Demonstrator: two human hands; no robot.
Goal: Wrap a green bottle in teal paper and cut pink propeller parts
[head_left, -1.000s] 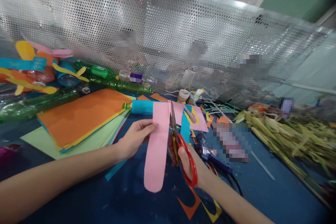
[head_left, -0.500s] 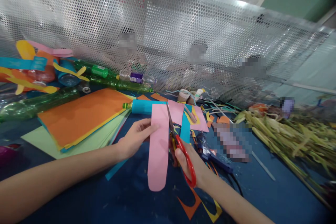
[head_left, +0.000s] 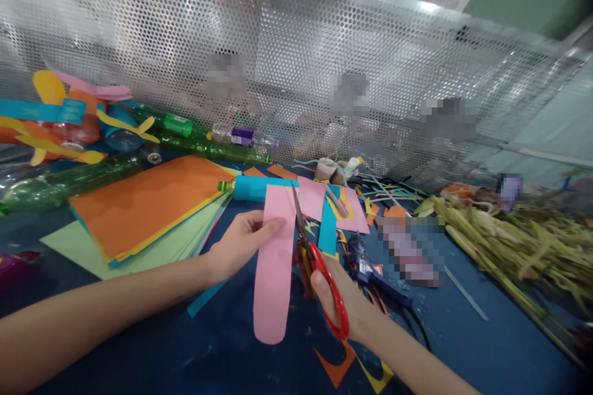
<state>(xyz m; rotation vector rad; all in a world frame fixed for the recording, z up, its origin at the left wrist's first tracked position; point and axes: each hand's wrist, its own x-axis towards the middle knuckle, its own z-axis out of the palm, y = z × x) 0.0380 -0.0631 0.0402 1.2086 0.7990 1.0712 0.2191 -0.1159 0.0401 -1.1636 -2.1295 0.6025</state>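
Head view: left hand (head_left: 241,242) pinches pink strip (head_left: 272,281).

Mid-frame, a paper strip (head_left: 272,284) is between the left hand (head_left: 241,241) and the scissors (head_left: 315,255) in the right hand (head_left: 349,299), with a paper stack (head_left: 152,203) left, a glue gun (head_left: 383,287) right, bottles (head_left: 178,126) upper left, husks (head_left: 523,247) far right.

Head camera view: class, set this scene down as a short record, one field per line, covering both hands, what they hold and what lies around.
Left hand: pinches pink paper strip
Strip shape: rounded near end, squarer far end
Right hand: holds red-handled scissors
Blades: by the strip's right edge, pointing away from the person
Left side: orange sheet atop stacked paper
Beyond the strip: blue-wrapped bottle
Right side: glue gun
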